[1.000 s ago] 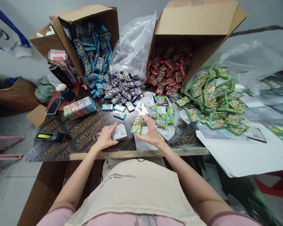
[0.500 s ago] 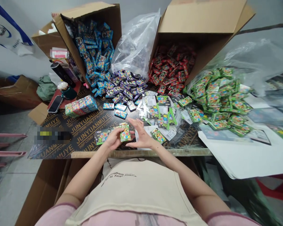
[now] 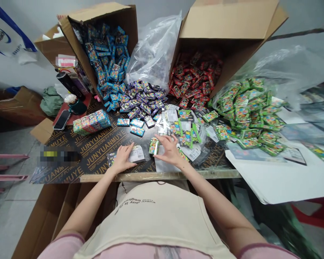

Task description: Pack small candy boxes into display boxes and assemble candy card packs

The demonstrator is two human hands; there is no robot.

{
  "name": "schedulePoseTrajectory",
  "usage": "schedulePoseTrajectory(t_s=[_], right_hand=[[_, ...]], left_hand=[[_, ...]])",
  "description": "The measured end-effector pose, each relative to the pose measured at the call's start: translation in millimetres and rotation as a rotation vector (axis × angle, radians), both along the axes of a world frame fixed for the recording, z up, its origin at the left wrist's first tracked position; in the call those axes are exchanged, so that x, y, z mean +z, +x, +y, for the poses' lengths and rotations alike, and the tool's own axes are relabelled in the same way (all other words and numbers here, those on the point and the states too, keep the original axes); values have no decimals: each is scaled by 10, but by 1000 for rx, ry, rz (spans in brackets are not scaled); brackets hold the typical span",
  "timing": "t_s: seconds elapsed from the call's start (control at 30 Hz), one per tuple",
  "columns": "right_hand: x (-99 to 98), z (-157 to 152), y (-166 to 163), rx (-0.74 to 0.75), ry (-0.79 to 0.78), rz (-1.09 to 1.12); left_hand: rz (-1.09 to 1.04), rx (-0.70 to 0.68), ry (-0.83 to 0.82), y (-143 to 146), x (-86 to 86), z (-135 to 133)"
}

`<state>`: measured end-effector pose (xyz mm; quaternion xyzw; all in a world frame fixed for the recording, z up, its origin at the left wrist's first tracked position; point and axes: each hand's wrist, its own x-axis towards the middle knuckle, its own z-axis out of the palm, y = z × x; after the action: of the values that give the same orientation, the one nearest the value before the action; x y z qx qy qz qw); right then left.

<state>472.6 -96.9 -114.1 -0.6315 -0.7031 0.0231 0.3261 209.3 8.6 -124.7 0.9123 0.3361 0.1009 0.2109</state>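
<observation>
My right hand (image 3: 169, 150) grips a small green packet (image 3: 153, 146) by its right edge, thumb below and fingertips above, holding it upright just over the table. My left hand (image 3: 122, 158) rests with thumb and fingers apart on a flat printed plastic bag (image 3: 137, 154) that has a white label. The palm hides part of this bag. Another green packet (image 3: 183, 154) lies partly behind my right hand. More printed bags with labels (image 3: 185, 131) are spread out just beyond it.
Small blue boxes (image 3: 115, 72) spill from a carton at the left, purple ones (image 3: 146, 97) lie beside them, and red ones (image 3: 195, 82) fill another carton. Green packets (image 3: 248, 108) are heaped at the right. A wrapped stack (image 3: 92, 122) and a phone (image 3: 62, 119) are at the left.
The green packet has passed from my left hand to my right hand and sits further right. My left hand has moved left and down onto the flat plastic bag.
</observation>
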Motion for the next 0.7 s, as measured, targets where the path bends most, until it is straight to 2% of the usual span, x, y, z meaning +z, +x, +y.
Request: schedulePoseTrajectory(t_s=[0.1, 0.23, 0.3, 0.37, 0.43, 0.5, 0.6, 0.7], right_hand=[[12, -29, -79, 79, -63, 95], [196, -29, -136, 309, -147, 262], [293, 7, -133, 373, -166, 368], [371, 68, -148, 288, -107, 549], [432, 142, -211, 105, -11, 816], [481, 214, -326, -5, 21, 1106], [542, 298, -530, -18, 48, 1390], [586, 360, -650, -162, 184, 1510]], left_hand=[[-82, -1, 37, -2, -7, -32], [-192, -102, 0, 41, 116, -106], [-261, -107, -38, 83, 192, -133], [-387, 17, -64, 159, 259, -136], [-579, 216, -111, 278, 308, -120], [-807, 364, -258, 438, 336, -112], [-1130, 426, -608, 713, 342, -177], [-1373, 466, -850, 938, 336, -328]])
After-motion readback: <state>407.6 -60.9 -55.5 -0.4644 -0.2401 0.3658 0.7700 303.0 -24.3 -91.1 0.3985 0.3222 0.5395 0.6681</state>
